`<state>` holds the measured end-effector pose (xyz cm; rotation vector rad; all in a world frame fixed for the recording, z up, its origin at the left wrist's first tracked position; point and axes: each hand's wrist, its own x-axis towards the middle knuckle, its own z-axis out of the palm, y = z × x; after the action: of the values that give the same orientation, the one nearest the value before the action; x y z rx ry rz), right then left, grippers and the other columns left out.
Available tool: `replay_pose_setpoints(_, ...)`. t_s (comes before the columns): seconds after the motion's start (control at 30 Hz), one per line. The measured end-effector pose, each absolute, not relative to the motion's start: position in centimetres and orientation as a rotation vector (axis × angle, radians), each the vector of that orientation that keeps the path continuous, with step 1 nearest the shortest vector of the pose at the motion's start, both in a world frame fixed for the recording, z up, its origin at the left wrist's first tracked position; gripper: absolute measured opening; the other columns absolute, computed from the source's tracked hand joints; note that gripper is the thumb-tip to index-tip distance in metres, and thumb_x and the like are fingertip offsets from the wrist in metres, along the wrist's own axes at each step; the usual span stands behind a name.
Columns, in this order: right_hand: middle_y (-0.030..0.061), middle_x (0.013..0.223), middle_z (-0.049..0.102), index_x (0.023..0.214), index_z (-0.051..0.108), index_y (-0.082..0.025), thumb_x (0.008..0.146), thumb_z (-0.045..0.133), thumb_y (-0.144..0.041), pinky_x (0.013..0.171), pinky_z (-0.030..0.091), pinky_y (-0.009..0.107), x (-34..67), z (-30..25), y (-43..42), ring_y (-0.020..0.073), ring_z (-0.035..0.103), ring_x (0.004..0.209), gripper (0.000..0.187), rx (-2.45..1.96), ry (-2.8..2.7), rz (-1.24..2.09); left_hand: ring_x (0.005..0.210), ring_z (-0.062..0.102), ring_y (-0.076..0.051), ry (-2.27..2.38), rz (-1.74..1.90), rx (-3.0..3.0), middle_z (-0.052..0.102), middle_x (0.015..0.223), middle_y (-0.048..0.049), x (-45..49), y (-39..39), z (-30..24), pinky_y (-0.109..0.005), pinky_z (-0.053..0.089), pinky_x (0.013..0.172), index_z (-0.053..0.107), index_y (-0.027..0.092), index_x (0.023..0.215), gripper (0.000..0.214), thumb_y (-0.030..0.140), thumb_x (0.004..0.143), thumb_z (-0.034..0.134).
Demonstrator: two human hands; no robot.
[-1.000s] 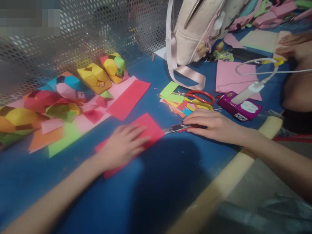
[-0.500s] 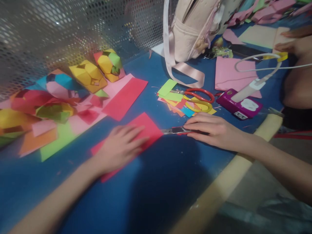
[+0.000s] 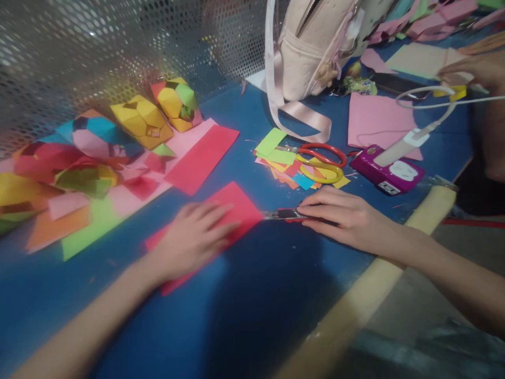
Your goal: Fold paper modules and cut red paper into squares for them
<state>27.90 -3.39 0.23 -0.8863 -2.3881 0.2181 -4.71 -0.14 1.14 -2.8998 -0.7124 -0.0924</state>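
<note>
Flat across a red folded paper [image 3: 236, 204] lies my left hand [image 3: 193, 239], its fingers spread and pressing the sheet to the blue table. My right hand [image 3: 339, 213] is closed around a box cutter [image 3: 287, 213] with a dark slider and a bit of red on its body. The metal blade reaches the paper's right corner, where its tip meets or slips under the edge; I cannot tell which. A second red paper strip [image 3: 203, 160] rests just beyond, partly over pink sheets.
Folded paper shapes [image 3: 142, 121] crowd the left. Scissors [image 3: 321, 158] lie on small paper scraps. A purple power adapter [image 3: 389, 169] with a white plug stands right, before a pink paper stack [image 3: 379, 118]. A pale backpack [image 3: 315, 52] is behind. Another person's hand [image 3: 473, 68] is at far right.
My two hands, the red paper and the box cutter keep almost the same places. The other person's hand at far right has shifted over the pale paper, and the white cable moved slightly.
</note>
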Motion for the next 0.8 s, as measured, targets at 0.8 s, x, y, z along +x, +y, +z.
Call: replay_pose_setpoints(0.8, 0.0148, 0.097, 0.064, 0.106, 0.062, -0.009, 0.088, 0.054, -0.008, 0.071, 0.055, 0.037, 25.9, 1.2, -6.9, 0.0213, 0.06, 0.086, 0.02, -1.042, -2.341, 0.185, 0.119, 0.052, -0.032, -0.809, -0.073, -2.963, 0.059, 0.134, -0.0097, -4.9, -0.3, 0.9, -0.047, 0.04, 0.087, 0.063, 0.025, 0.122, 0.037, 0.032, 0.098, 0.035)
